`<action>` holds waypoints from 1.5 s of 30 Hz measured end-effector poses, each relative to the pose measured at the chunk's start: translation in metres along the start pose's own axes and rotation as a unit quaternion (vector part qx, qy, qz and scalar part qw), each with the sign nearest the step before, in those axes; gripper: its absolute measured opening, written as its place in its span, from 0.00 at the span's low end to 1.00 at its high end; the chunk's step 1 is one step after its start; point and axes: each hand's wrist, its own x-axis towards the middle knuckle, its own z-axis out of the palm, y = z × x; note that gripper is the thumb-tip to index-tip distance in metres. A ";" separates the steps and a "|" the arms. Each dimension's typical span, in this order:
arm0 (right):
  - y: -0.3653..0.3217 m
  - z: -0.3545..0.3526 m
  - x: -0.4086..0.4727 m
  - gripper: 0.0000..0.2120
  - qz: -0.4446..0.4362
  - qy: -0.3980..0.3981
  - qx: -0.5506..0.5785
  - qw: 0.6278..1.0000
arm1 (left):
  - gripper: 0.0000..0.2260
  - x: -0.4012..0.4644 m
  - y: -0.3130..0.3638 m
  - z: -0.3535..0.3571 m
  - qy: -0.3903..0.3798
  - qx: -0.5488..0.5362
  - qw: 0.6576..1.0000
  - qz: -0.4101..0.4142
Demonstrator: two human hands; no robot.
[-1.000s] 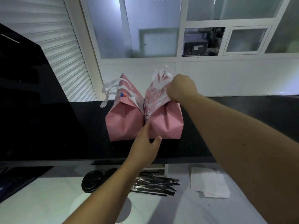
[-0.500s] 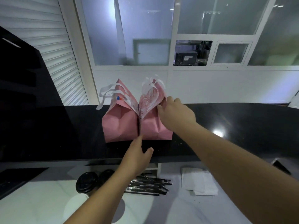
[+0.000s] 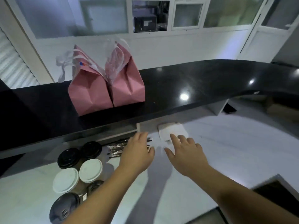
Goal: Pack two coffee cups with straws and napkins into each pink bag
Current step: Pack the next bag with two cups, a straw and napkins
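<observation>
Over the white lower counter (image 3: 226, 143) both hands hover with fingers spread, grasping nothing: the left hand (image 3: 137, 156) above the bundle of dark wrapped straws (image 3: 116, 147), the right hand (image 3: 186, 152) just short of the white paper napkins (image 3: 171, 130). Lidded paper coffee cups (image 3: 77, 168) cluster at left; two pink paper bags (image 3: 106, 84) stand touching on the raised black counter (image 3: 194, 81).

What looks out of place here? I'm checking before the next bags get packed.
Nothing is spilled or damaged. The two pink bags stand upright together on the black counter; the lidded cups, straws and napkins sit tidily below.
</observation>
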 end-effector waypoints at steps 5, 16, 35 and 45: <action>0.054 0.013 -0.066 0.33 0.078 0.003 -0.017 0.997 | 0.29 -0.022 0.059 0.039 -0.051 0.073 0.993 0.077; 0.228 0.003 -0.227 0.35 0.224 0.035 0.051 0.973 | 0.33 -0.105 0.250 0.118 -0.086 0.121 0.967 0.207; 0.495 0.010 -0.589 0.34 0.572 0.108 0.092 0.808 | 0.31 -0.301 0.612 0.324 -0.234 0.088 0.833 0.493; 0.613 -0.031 -0.724 0.25 0.736 0.121 0.002 0.666 | 0.31 -0.367 0.804 0.416 -0.309 0.043 0.716 0.625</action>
